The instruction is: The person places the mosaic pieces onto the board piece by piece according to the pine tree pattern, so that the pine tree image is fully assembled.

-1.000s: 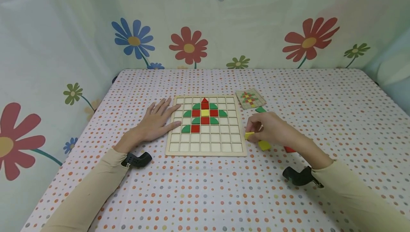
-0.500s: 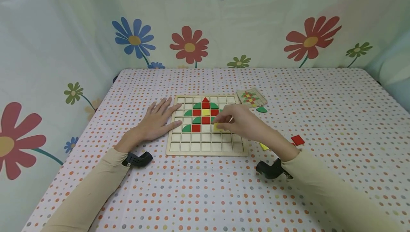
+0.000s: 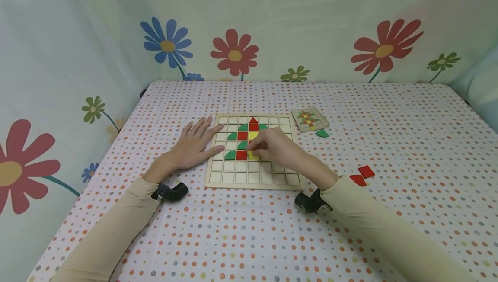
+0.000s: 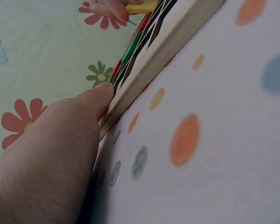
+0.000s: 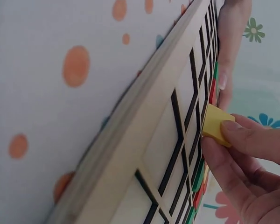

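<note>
My right hand (image 3: pixel 277 147) pinches a yellow square tile (image 5: pixel 216 122) between thumb and fingers, tilted against the grid of a wooden board (image 3: pixel 253 186). In the head view that tile stands just right of a red square tile (image 3: pixel 241 155), which has a green quarter-round tile (image 3: pixel 230 155) on its left. Fingers spread flat, my left hand (image 3: pixel 193 145) rests at the board's left edge; its thumb (image 4: pixel 100 95) touches the rim. Above sit more red and green tiles and a yellow one (image 3: pixel 253 135); my right hand hides some of those on the right.
A card (image 3: pixel 310 119) printed with a coloured tile pattern lies beyond the board's right edge, with a loose green tile (image 3: pixel 322 133) beside it. Two loose red tiles, one square (image 3: pixel 366 171) and one with a curved edge (image 3: pixel 358 180), lie to the right.
From the table right of the board, my right hand has carried the yellow tile left onto the grid beside the red tile. My left hand stays put. The whole head view has shifted slightly.
</note>
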A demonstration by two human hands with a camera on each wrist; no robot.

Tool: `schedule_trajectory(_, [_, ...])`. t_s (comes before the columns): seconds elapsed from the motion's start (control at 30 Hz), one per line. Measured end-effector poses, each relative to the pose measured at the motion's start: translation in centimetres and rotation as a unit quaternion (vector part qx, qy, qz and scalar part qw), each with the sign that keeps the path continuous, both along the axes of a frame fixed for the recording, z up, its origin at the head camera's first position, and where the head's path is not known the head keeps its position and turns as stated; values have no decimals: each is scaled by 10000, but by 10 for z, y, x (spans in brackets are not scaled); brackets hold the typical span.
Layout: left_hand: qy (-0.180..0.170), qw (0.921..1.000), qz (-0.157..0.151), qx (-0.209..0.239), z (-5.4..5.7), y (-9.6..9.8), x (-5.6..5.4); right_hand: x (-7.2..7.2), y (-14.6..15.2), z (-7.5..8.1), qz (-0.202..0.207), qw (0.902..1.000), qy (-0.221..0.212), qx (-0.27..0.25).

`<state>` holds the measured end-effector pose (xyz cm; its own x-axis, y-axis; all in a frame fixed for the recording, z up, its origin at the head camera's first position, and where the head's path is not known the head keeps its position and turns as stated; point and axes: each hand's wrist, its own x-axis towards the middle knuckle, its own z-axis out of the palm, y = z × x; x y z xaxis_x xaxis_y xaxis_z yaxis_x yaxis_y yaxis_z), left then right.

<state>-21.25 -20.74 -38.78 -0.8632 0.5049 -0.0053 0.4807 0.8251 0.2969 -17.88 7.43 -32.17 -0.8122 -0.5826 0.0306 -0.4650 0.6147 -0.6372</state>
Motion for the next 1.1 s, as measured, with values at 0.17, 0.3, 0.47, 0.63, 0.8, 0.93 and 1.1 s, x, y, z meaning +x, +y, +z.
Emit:
schedule_trajectory(0.17, [13,10000,-5,-27,0,0,-1,1,-4,-2,-112,9994,221,252])
schedule_trajectory(0.3, [10,10000,1,-16,0,-1,-1,2,-9,-2,-117,9983,353,455])
schedule_trajectory(0.47, [21,10000,-5,11,0,-1,0,3,-12,0,-36,9976,426,543])
schedule_trajectory(0.63, [21,10000,-16,2,1,0,0,3,-13,1,-3,9966,344,753])
schedule_trajectory(0.8, [13,10000,-7,-5,1,0,0,4,-14,-1,68,9954,488,827])
schedule_trajectory(0.93, [30,10000,7,-18,0,0,0,6,-14,-2,72,9938,763,800])
schedule_trajectory(1.1, [53,10000,3,-10,-1,0,-1,8,-8,-2,195,9923,922,804])
